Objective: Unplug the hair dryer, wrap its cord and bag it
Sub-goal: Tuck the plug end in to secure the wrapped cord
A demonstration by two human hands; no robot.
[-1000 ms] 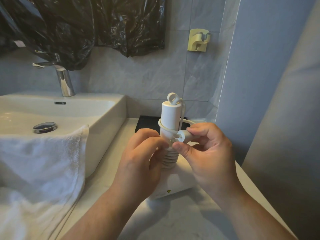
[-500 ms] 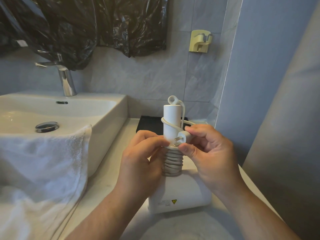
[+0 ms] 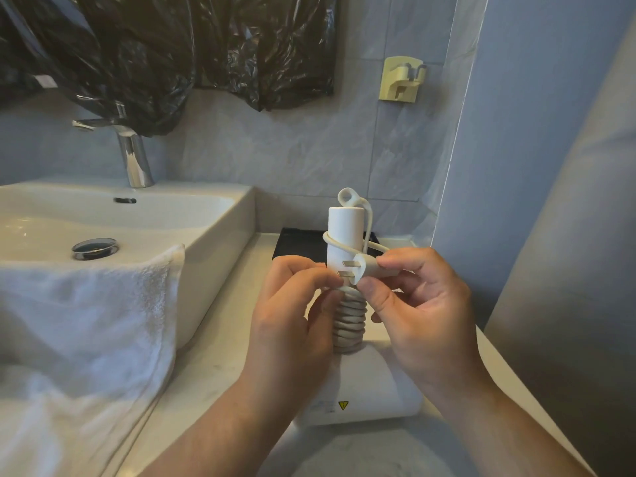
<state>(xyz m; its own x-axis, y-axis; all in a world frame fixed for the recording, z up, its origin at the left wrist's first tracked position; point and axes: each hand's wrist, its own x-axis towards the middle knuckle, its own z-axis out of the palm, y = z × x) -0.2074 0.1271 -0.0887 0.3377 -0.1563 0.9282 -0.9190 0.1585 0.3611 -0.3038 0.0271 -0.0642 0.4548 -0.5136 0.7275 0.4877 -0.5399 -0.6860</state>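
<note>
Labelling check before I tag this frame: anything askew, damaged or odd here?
No damage or spill. Odd: black plastic sheeting covers the wall above the sink, hanging down to the faucet, and a white towel hangs over the sink's front rim. The top loop of the cord sits loose around the hair dryer handle.

Grey tiled wall [image 3: 275, 149], black plastic sheeting [image 3: 172, 46] hung across; white sink [image 3: 220, 256], chrome tap [image 3: 134, 156], white towel [image 3: 86, 321] over rim; pale counter [image 3: 213, 373]; yellowish wall holder [image 3: 401, 79].
</note>
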